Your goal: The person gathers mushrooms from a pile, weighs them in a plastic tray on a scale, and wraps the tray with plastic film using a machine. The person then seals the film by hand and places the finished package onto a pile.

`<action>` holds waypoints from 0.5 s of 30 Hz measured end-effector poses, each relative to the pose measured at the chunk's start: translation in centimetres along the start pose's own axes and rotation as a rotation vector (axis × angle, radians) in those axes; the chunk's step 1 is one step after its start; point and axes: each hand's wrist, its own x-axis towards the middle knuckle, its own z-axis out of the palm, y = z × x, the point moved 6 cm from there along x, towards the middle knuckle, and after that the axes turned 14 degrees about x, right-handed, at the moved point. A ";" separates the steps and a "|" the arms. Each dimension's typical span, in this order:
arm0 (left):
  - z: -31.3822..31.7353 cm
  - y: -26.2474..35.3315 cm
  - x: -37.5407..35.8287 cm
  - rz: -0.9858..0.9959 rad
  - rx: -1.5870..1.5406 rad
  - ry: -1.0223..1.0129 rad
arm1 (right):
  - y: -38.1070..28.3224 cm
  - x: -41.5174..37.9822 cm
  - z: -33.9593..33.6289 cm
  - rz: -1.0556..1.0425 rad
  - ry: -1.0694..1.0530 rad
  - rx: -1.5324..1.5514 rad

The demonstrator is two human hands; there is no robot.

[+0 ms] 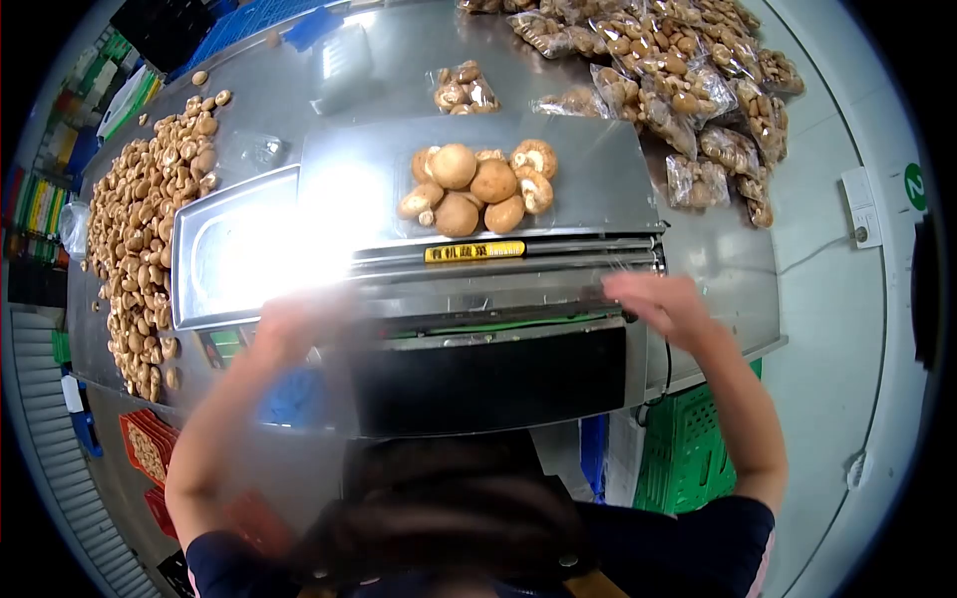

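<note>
On the steel top of the wrapping machine (598, 169) lies a cluster of brown mushrooms (474, 189), some caps up and some with stems showing. My right hand (663, 302) is at the right end of the machine's front rollers, its fingers pressed together on what looks like the edge of clear plastic film (623, 277). At the left end, beside the steel tray (179, 264), my left hand (304, 324) is smeared by motion, so its fingers cannot be made out. A yellow label strip (474, 252) sits between the mushrooms and the rollers.
Loose mushrooms (150, 239) are heaped along the left of the steel table (399, 50). Bagged mushrooms (688, 90) pile up at the back right, and one bag (465, 90) lies behind the machine. A green crate (688, 448) stands below right, red baskets (150, 448) below left.
</note>
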 end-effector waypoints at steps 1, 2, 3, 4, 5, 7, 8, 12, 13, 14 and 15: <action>-1.2 1.0 -1.6 0.009 0.206 -0.118 | -1.1 -1.8 -0.8 0.260 -0.017 0.198; -3.0 1.9 -2.6 -0.193 -0.081 -0.155 | -2.8 -2.5 -1.7 0.259 0.059 0.320; -5.2 1.9 -2.5 -0.272 -0.144 -0.005 | -4.2 -2.7 -2.8 0.256 0.136 0.442; -7.3 2.0 -2.7 -0.338 -0.210 0.152 | -6.5 -1.4 -4.9 0.025 0.231 0.454; -9.8 2.7 0.0 -0.276 -0.427 0.298 | -8.4 0.1 -6.6 -0.199 0.320 0.468; -12.0 1.1 4.9 -0.359 -0.656 0.768 | -9.1 4.2 -9.1 -0.233 0.687 0.319; -11.4 -0.4 8.5 -0.316 -0.412 0.724 | -8.9 7.9 -8.9 -0.265 0.692 0.239; 3.3 -10.1 14.9 -0.325 -0.127 0.202 | 4.2 17.8 -2.7 -0.184 0.419 -0.392; 6.0 -10.2 15.5 -0.318 0.090 0.031 | 7.3 18.6 -1.0 -0.120 0.281 -0.397; 5.3 -7.8 15.2 -0.330 0.086 -0.029 | 6.2 18.3 -1.2 -0.004 0.244 -0.285; 3.8 -5.0 14.1 -0.347 0.080 -0.095 | 3.2 16.8 -1.2 0.116 0.202 -0.168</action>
